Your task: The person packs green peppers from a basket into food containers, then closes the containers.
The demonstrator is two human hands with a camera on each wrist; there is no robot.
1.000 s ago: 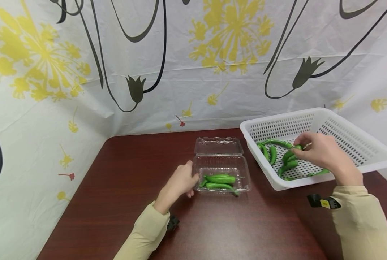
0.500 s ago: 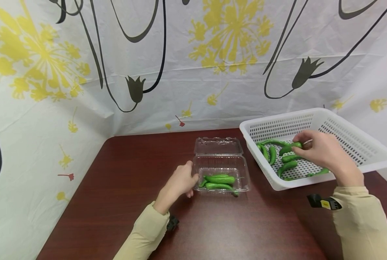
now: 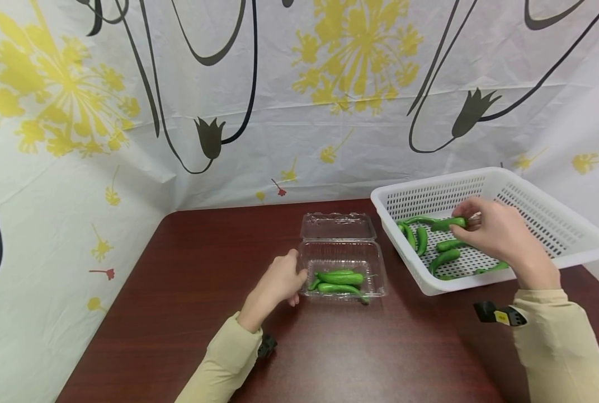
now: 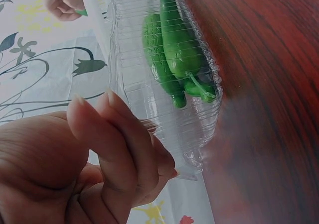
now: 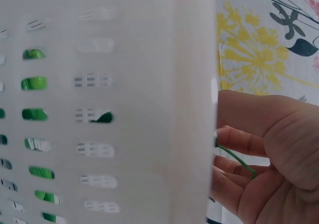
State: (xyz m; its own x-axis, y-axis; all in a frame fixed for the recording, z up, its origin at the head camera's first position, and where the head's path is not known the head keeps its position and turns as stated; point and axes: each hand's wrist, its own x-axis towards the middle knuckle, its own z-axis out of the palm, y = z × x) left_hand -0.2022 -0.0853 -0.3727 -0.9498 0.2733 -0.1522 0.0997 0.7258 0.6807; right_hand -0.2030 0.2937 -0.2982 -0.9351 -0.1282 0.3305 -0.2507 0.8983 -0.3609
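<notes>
One slim, glossy green pepper (image 3: 449,224) is being pinched by the thumb and fingers of the right hand (image 3: 498,226) over a white, slotted plastic basket (image 3: 581,235); several other green peppers (image 3: 445,258) are lying below that hand. Well apart, the left hand (image 3: 276,280) is resting curled beside an open, clear plastic clamshell box (image 3: 339,254) on the dark red, wood-grained surface (image 3: 203,268); I cannot tell whether it is gripping. Boxed green peppers (image 3: 342,278) are lying to its right. The held pepper is probably feeling light, firm and slippery; pinching near its stem (image 5: 238,159) seems sensible, whereas hard squeezing could be bruising it.
</notes>
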